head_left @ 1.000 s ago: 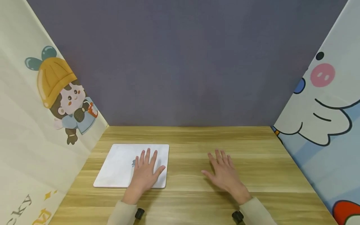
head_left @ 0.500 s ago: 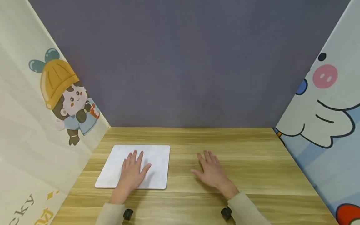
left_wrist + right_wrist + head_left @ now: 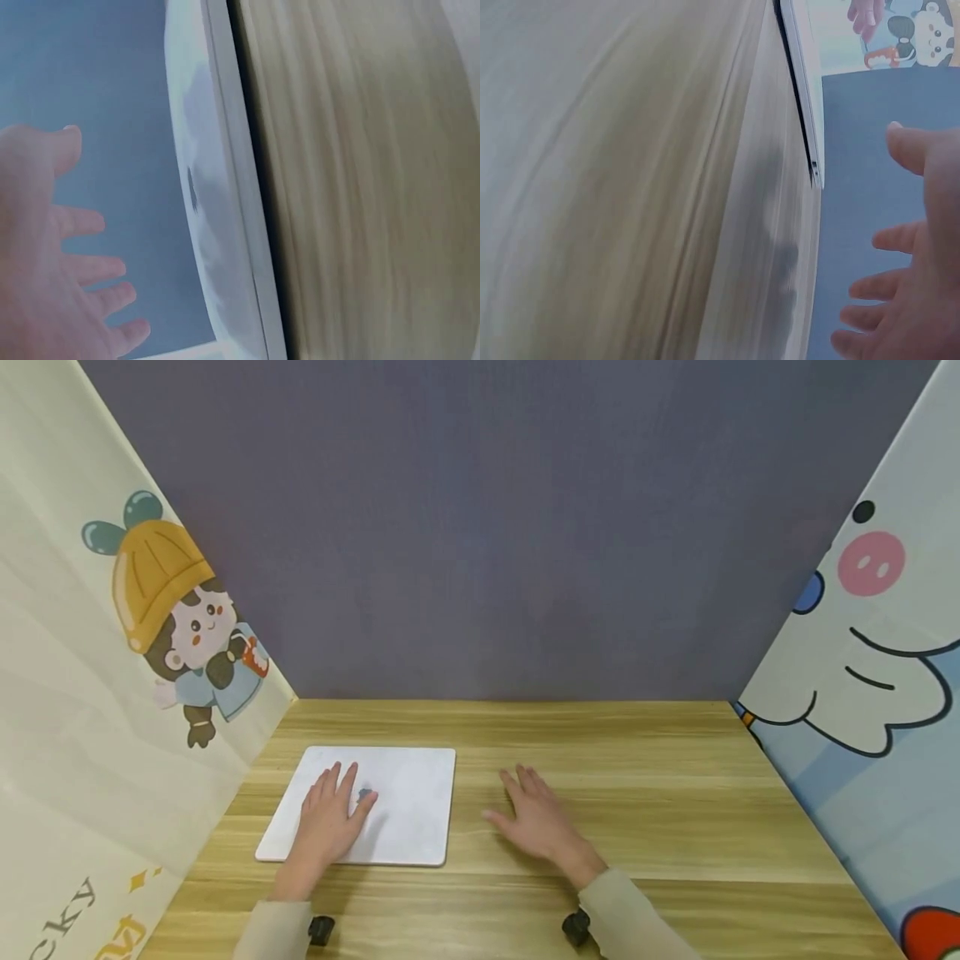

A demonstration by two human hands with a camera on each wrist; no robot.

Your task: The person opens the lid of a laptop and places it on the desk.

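A closed silver laptop [image 3: 408,806] with a dark apple logo lies flat on the left of the wooden table. My left hand [image 3: 326,822] hovers over its left half, fingers straight and thumb spread, holding nothing. In the left wrist view, a gap shows between the left hand [image 3: 45,255] and the lid of the laptop [image 3: 217,202]. Right of the laptop, my right hand [image 3: 536,818] is held above the wood with its fingers extended. The right wrist view has the right hand [image 3: 907,270] raised off the surface, its shadow falling on the table, with the laptop's edge [image 3: 808,97] beyond.
The wooden table [image 3: 637,810] meets a grey panel [image 3: 480,527] at the back. A cream cloth with a cartoon figure [image 3: 198,618] hangs on the left, and a cartoon-printed cloth [image 3: 885,693] on the right. Small black devices sit at both wrists.
Both hands have moved left, the left one across the laptop lid, uncovering its logo, and the right one closer to the laptop. The laptop stays in place on the table.
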